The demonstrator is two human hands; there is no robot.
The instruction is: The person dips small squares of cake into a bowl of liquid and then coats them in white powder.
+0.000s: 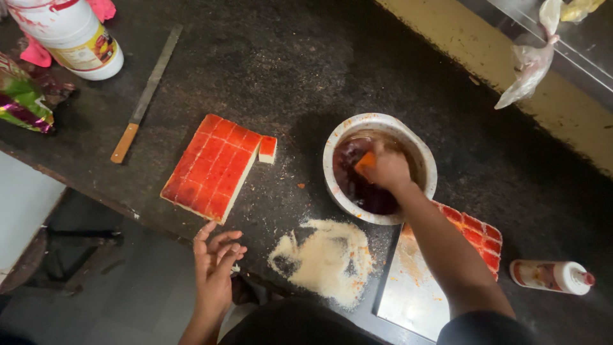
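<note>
Left hand (214,265) open, fingers spread; right hand (386,169) dipping orange piece (364,161) in bowl (338,144).

Dark counter (294,57) bears knife (145,96), scored red slab (211,167), bowl (332,153), crumbs (325,259) (heaped loosely), tray (408,297).

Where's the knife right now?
In the head view, the knife lies upper left on the dark counter, between the white jar and the red-topped slab, untouched by either hand.

I count two hands (214,265), one bowl (332,160), one knife (145,96), two bottles (554,276), one crumb heap (325,259).
</note>
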